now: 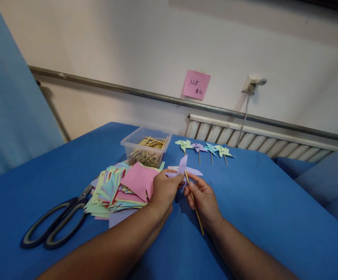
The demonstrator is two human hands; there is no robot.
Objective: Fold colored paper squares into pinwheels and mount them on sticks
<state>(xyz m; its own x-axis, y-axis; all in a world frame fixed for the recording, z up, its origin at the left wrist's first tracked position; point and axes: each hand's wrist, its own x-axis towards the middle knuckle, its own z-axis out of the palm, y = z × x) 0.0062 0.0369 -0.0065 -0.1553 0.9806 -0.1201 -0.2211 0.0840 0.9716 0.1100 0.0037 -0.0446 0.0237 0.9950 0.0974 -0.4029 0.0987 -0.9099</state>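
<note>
My left hand is closed on a purple paper pinwheel, pinching it near its middle. A thin wooden stick is gripped in my right hand, its upper end against the pinwheel's centre. Whether stick and paper are joined cannot be made out behind the fingers. Just left of my left hand lies a heap of coloured paper pieces, pink ones on top. Beyond my hands, several finished-looking pinwheels on sticks, among them a blue pinwheel, lie in a row.
A clear plastic box holding many wooden sticks stands behind the paper heap. Large dark-handled scissors lie at the left, blades partly under the paper. The blue-covered table ends near a wall with a radiator and metal rail.
</note>
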